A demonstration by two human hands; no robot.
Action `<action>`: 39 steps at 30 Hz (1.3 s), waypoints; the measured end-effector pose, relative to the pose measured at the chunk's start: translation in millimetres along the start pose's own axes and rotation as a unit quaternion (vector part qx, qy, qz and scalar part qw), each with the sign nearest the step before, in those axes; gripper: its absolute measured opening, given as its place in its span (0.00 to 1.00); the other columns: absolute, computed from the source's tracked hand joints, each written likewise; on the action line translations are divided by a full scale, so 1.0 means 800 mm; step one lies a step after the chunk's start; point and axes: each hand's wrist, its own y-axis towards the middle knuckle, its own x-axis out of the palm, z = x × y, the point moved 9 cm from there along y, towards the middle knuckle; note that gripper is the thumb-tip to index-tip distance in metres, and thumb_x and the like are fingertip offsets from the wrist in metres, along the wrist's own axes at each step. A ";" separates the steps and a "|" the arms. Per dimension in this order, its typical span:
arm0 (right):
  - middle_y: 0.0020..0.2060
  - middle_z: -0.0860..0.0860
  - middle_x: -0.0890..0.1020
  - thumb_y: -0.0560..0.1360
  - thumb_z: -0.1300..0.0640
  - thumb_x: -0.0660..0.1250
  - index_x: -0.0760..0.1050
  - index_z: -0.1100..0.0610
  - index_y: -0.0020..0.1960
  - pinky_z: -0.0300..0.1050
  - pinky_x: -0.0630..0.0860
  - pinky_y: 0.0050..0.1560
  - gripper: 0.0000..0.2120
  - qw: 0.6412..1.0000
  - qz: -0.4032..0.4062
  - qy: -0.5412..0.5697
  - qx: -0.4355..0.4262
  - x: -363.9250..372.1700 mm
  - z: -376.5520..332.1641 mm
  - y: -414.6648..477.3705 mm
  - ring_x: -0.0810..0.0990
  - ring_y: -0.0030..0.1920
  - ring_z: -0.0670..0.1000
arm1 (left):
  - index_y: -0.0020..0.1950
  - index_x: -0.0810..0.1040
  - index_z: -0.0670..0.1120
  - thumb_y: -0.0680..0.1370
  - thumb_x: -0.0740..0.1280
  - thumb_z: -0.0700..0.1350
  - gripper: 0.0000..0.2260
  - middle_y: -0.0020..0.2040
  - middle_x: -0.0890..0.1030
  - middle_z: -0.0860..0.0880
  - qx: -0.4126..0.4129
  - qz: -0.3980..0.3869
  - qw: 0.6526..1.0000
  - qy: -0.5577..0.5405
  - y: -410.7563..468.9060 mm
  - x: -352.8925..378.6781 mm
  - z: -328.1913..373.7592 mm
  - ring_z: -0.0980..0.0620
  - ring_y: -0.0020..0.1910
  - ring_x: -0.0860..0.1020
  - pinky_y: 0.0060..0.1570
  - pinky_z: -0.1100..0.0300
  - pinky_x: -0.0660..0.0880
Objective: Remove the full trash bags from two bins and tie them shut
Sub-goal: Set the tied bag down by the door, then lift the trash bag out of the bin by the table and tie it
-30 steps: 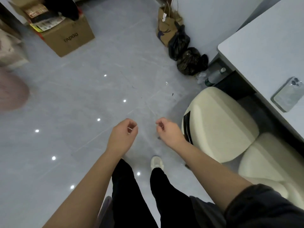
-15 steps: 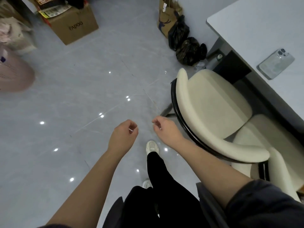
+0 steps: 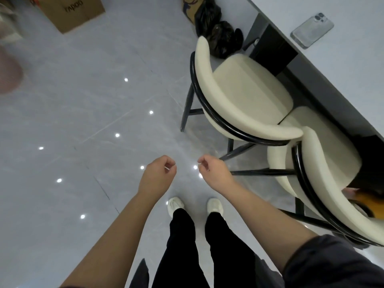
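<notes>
Two black trash bags lie on the floor at the top, behind the near chair's backrest and beside a brown paper bag. No bin is in view. My left hand and my right hand hang in front of me over the grey floor, far from the bags. Both have their fingers curled in loosely and hold nothing.
Two cream chairs with black frames stand tucked at a pale table on the right, with a phone on it. A cardboard box sits at the top left, a pink blurred thing at the left edge.
The view has moved back and tilted down: the chairs and table slid toward the middle, my feet now stand side by side. My hands kept their curled pose.
</notes>
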 end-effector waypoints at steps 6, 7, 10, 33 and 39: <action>0.42 0.48 0.78 0.77 0.57 0.61 0.76 0.57 0.56 0.43 0.74 0.50 0.10 1.000 0.011 0.017 0.015 -0.014 0.099 -0.069 0.76 0.44 0.49 | 0.47 0.78 0.48 0.77 0.65 0.44 0.03 0.43 0.79 0.55 0.005 0.000 1.000 0.012 -0.058 0.078 0.024 0.59 0.40 0.76 0.41 0.64 0.72; 0.42 0.47 0.77 0.77 0.57 0.61 0.76 0.56 0.55 0.42 0.73 0.49 0.10 1.000 0.007 0.018 0.014 -0.016 0.117 -0.081 0.76 0.44 0.48 | 0.47 0.77 0.48 0.77 0.65 0.44 0.03 0.43 0.78 0.56 0.004 -0.001 1.000 0.024 -0.069 0.094 0.026 0.59 0.40 0.76 0.41 0.63 0.71; 0.43 0.47 0.77 0.77 0.57 0.61 0.76 0.55 0.55 0.40 0.74 0.42 0.09 1.000 -0.012 0.020 0.013 -0.020 0.174 -0.120 0.75 0.44 0.48 | 0.49 0.78 0.48 0.76 0.64 0.44 0.04 0.44 0.79 0.55 0.000 -0.004 0.999 0.051 -0.111 0.151 0.029 0.56 0.41 0.76 0.44 0.61 0.72; 0.52 0.54 0.81 0.77 0.57 0.59 0.74 0.57 0.58 0.45 0.73 0.52 0.12 0.992 -0.067 -0.096 0.047 0.021 0.456 -0.303 0.78 0.53 0.54 | 0.48 0.78 0.47 0.77 0.64 0.45 0.04 0.47 0.81 0.51 -0.020 -0.053 0.994 0.096 -0.295 0.424 0.001 0.51 0.45 0.78 0.46 0.56 0.76; 0.52 0.53 0.80 0.78 0.56 0.58 0.73 0.56 0.59 0.42 0.70 0.46 0.12 0.993 -0.061 -0.098 0.037 0.001 0.518 -0.343 0.77 0.52 0.53 | 0.49 0.78 0.45 0.77 0.63 0.44 0.06 0.45 0.78 0.55 -0.005 -0.052 0.995 0.081 -0.341 0.495 0.027 0.53 0.44 0.77 0.44 0.60 0.73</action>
